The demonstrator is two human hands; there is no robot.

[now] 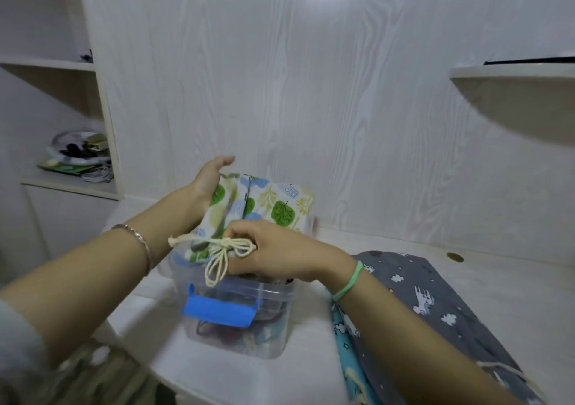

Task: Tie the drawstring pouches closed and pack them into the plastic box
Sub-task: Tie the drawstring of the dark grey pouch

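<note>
At frame centre, both hands, left (pixel 209 183) and right (pixel 273 250), grasp a tied leaf-print pouch (pixel 264 202) over the part-filled plastic box (pixel 249 320); two pouches (pixel 435 305) wait lower right, apparently unpacked.

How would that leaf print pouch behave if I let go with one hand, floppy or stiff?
Probably floppy: the leaf print pouch is thin cloth that creases and gathers near its tied cord. It looks fairly flat, so likely light. With both the left hand and right hand on it above the plastic box, releasing one would probably let that end sag.
</note>
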